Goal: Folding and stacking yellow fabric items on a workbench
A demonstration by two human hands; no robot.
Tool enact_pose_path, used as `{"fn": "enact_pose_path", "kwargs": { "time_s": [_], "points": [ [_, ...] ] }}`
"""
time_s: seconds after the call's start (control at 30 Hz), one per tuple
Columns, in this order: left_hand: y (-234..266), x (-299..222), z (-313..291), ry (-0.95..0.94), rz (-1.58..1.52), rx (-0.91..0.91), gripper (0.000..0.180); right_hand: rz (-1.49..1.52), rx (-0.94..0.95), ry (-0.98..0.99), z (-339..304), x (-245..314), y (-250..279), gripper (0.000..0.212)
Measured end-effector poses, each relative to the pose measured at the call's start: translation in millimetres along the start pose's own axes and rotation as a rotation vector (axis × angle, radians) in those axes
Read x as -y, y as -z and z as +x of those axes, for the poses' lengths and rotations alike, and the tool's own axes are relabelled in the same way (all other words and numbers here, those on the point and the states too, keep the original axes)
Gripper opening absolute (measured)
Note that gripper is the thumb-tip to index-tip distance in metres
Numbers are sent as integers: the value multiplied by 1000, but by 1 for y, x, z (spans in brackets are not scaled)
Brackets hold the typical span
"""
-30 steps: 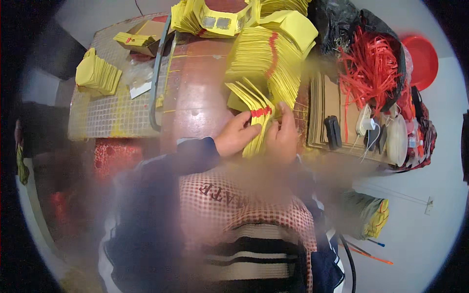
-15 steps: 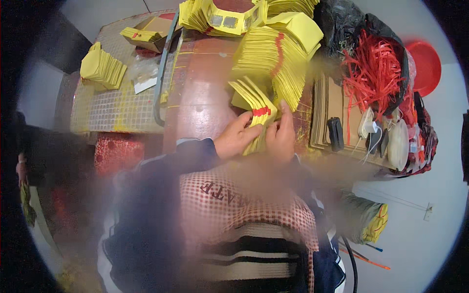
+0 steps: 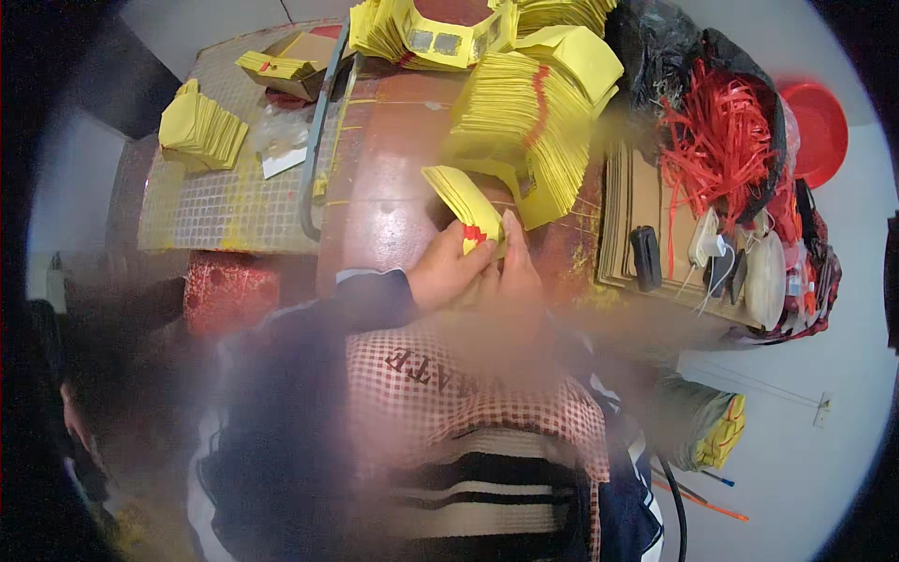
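Observation:
A small bundle of yellow folded paper packets (image 3: 468, 199), with red strips along one edge, is held close to my body over the table's near edge. My left hand (image 3: 448, 267) is closed on its lower left part, thumb across the red-marked edge. Against the bundle's right side presses my right hand (image 3: 517, 273), fingers together and pointing up; its lower part is blurred. Just beyond, a large stack of yellow packets (image 3: 510, 108) with a red line across it stands fanned on the red-brown table (image 3: 384, 159). The bundle's lower end is hidden by my hands.
More yellow packets (image 3: 201, 131) stand on a grid-patterned surface (image 3: 225, 201) at left, near a cardboard box (image 3: 300, 84). A grey metal bar (image 3: 314, 159) divides the surfaces. At right are cardboard sheets (image 3: 623, 215), red ribbons (image 3: 716, 131) in a black bag, and a red basin (image 3: 815, 131).
Both hands have drawn the small bundle down and left, away from the large stack. Its packets are pressed closer together, and my right hand has moved in against its side.

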State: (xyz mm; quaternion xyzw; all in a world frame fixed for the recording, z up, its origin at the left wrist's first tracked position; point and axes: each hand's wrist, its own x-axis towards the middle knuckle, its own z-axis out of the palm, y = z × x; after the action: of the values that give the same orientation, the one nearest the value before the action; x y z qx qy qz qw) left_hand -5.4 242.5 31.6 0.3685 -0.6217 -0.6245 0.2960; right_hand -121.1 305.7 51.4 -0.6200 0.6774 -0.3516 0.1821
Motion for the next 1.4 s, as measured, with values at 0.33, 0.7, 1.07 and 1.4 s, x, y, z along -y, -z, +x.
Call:
{"fn": "enact_pose_path", "kwargs": {
  "time_s": [0.33,0.7,1.07,1.4],
  "points": [
    [35,-10,-19,-655,865,69,33,1121,-88,-515,-14,-32,29,62],
    [50,-10,-25,-392,973,-70,67,1055,9,-616,-26,-51,1,46],
    [59,10,-24,134,-341,31,45,708,-111,-359,-33,-47,-5,55],
    [54,22,-29,-245,254,-50,33,277,-103,-68,-39,-52,1,65]
  ]
}}
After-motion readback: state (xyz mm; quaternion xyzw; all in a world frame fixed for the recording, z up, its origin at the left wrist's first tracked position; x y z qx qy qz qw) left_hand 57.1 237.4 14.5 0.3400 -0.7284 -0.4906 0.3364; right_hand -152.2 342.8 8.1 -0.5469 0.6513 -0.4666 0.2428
